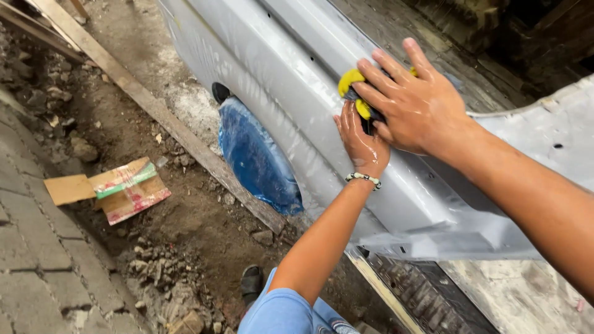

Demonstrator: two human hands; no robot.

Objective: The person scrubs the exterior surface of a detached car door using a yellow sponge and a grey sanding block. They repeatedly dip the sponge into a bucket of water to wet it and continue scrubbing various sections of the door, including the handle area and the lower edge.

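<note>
Grey primer covers the long car body panel (291,80) that I see running across the upper half of the head view, its surface wet and glossy. My right hand (417,102) lies on top of a yellow sponge (349,83), fingers spread flat over it and pressing it against the panel; only the yellow edge shows past my fingertips, with a dark layer under it. The grip there is a flat palm press more than a pinch. My left hand (362,142) sits just below, fingers together and pointing up the panel, fingertips touching the sponge's lower edge; I cannot tell whether it grips anything. A beaded bracelet (363,179) circles that wrist.

Below the panel a blue plastic sheet (257,158) fills a rounded opening. A long wooden plank (154,108) lies diagonally on the dirt ground beside it. Farther left a flattened cardboard box (117,188) rests on the soil near grey paving bricks (37,260). A dark sandal (252,281) shows at the bottom, next to my blue shorts (281,312).
</note>
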